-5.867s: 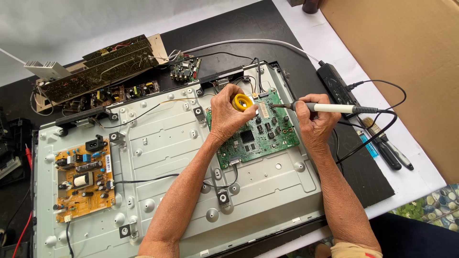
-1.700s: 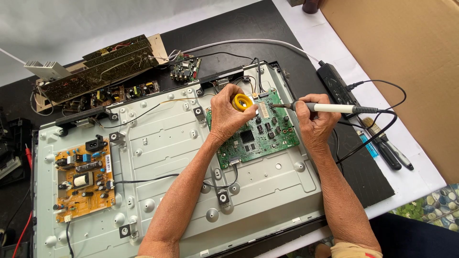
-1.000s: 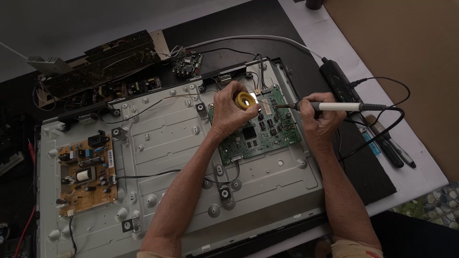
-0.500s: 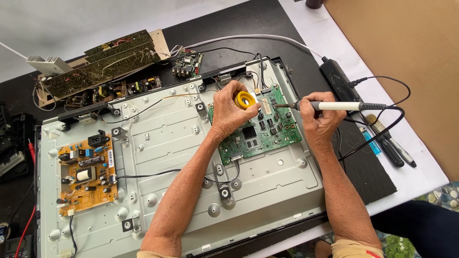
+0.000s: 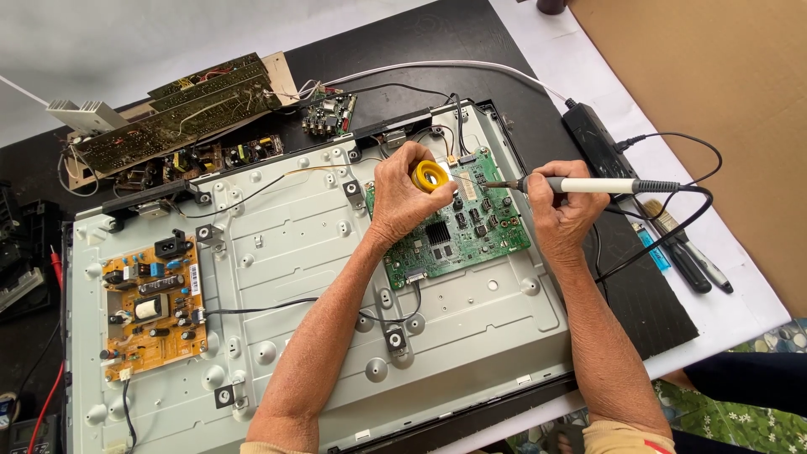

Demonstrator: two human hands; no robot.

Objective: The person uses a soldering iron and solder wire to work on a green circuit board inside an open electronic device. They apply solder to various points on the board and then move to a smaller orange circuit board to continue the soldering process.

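at centre, on the green board [image 5: 458, 235] mounted on the grey panel [image 5: 311, 277], both hands work. left hand [image 5: 403, 202] curls its fingers shut around a yellow solder spool [image 5: 431, 176], at about 12 o'clock of the board. right hand [image 5: 559, 210], at 3 o'clock, pinches the iron [image 5: 588, 186] like a pen, tip [image 5: 490, 184] aimed toward 9 o'clock and touching the board's top edge just beside the spool. doing this well likely means bracing both wrists on the panel, feeding solder to the joint rather than the tip, and minding the iron's cord [image 5: 672, 227]. an orange board [image 5: 151, 307] sits well apart at 9 o'clock.
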